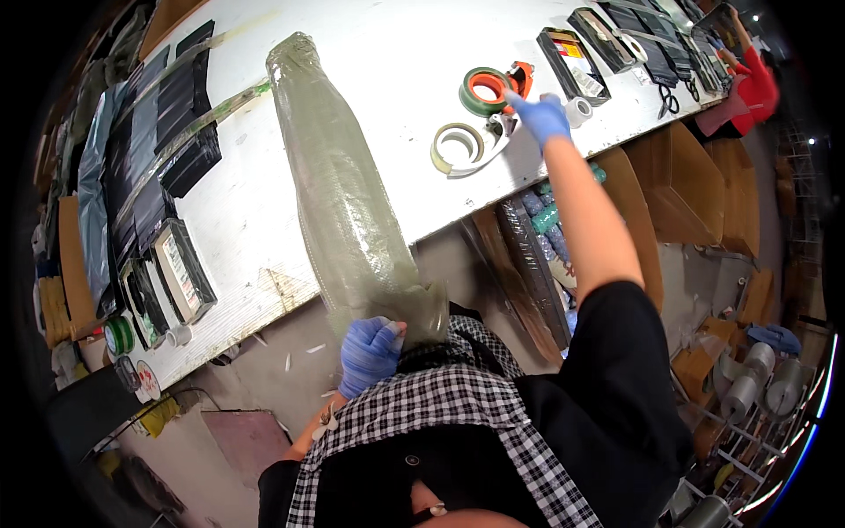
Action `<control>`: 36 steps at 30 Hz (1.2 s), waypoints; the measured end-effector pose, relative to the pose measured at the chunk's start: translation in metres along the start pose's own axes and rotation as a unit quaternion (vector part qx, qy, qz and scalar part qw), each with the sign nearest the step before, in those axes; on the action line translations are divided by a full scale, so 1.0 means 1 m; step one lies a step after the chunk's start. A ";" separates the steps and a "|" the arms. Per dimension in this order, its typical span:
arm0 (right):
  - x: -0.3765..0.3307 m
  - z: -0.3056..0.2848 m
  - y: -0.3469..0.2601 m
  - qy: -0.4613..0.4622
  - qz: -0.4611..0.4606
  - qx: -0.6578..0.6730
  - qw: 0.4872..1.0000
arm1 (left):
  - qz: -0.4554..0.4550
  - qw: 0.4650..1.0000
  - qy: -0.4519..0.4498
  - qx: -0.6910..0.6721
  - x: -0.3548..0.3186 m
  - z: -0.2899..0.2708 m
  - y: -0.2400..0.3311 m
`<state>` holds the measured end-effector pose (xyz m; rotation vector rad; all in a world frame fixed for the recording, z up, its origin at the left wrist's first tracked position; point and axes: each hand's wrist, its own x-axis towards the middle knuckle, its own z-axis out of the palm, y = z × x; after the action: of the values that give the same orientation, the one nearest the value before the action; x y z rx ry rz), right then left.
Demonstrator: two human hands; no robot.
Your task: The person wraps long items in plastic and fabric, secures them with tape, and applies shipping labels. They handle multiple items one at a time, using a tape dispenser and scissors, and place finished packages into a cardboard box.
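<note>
Left hand [368, 359] held low before the waist, blue-gloved, its fingers closed on the near end of a grey-green plastic sack [339, 176]. Right arm [591, 216] extended forward and rightward; right hand [546, 121] poised at an orange tape dispenser [524, 77], index finger outstretched; whether it is gripped cannot be told. A colourful packet [576, 59] is contained in a black-edged box [555, 66]; blue and green bundles [547, 218] are held in a dark-walled container [526, 268] below. The sack is laid across the counter [405, 53], near end overhanging; its long axis is directed away, slightly leftward.
</note>
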<state>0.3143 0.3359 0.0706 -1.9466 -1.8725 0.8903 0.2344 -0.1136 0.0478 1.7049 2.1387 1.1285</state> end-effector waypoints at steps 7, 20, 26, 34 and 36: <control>0.143 0.094 -0.007 -0.107 0.090 0.069 0.988 | 0.035 0.999 0.027 0.005 -0.003 0.004 -0.007; 0.073 0.089 -0.060 0.030 0.061 0.105 0.992 | 0.062 0.997 0.018 -0.047 -0.002 0.003 -0.020; 0.091 0.098 -0.046 0.153 0.132 0.292 0.935 | 0.064 0.996 -0.004 -0.068 0.001 0.000 -0.020; 0.037 0.029 -0.031 0.062 -0.243 0.551 0.796 | 0.043 0.997 -0.024 -0.061 -0.007 0.001 -0.020; -0.034 -0.013 -0.021 -0.026 -0.291 0.488 0.823 | 0.052 0.997 -0.026 -0.054 -0.002 0.001 -0.019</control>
<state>0.3072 0.3074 0.1010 -0.6858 -1.4015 1.3078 0.2213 -0.1162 0.0333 1.7951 1.9413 1.1893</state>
